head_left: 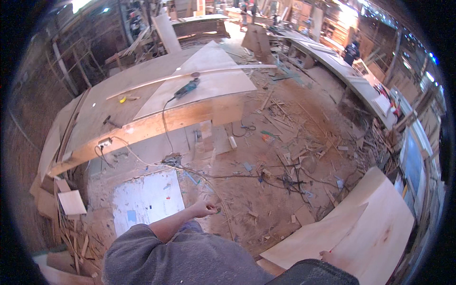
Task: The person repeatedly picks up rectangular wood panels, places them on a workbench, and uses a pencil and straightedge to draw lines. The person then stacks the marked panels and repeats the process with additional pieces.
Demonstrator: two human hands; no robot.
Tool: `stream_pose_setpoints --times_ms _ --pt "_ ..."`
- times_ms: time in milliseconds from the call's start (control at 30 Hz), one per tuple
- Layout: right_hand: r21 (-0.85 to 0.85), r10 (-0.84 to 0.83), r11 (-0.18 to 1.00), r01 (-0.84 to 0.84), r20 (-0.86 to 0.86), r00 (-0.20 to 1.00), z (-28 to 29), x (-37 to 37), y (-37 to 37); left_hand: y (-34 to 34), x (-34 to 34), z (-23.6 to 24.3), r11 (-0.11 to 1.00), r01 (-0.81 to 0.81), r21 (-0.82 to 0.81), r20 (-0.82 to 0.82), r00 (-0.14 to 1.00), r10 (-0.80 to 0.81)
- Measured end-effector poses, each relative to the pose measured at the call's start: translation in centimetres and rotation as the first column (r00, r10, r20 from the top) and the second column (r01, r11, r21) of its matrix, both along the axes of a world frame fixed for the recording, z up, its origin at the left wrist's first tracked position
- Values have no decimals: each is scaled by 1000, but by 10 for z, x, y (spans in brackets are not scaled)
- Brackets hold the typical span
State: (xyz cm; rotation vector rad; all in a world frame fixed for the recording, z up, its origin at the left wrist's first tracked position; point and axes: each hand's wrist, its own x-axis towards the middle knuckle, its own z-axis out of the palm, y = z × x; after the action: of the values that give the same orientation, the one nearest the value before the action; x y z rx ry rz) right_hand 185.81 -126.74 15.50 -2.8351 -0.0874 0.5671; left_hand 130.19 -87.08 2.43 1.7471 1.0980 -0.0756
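Left hand (205,208), grip closed on a thin cord (223,216) above the littered floor (266,190). Right hand (327,257), grip unclear, rests against a plywood sheet (361,228); the sheet appears uncut, sawing apparently still ahead.

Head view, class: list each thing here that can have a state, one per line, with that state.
Left hand: closed, low over the sawdust floor; whether it grips anything cannot be told.
Right hand: mostly hidden by its sleeve, touching the plywood sheet.
Plywood sheet: lying flat, unpainted.
Green power tool: lying on the workbench, cord attached.
White board: flat on the floor.
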Motion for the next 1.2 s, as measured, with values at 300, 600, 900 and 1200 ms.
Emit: stream_pose_setpoints --times_ms 300,600,900,1200 --pt "517 -51 853 71 -52 997 1 -9 83 7 -31 86 990 144 -4 105 984 -142" --pt "672 -89 719 179 -166 982 69 -164 187 61 -87 100 952 297 73 299 904 -304" --pt "595 -42 626 504 -619 784 33 -264 281 101 -144 137 873 408 266 193 865 -463" --pt "459 36 771 441 -723 690 20 -323 394 91 -117 90 874 348 339 302 840 -451"
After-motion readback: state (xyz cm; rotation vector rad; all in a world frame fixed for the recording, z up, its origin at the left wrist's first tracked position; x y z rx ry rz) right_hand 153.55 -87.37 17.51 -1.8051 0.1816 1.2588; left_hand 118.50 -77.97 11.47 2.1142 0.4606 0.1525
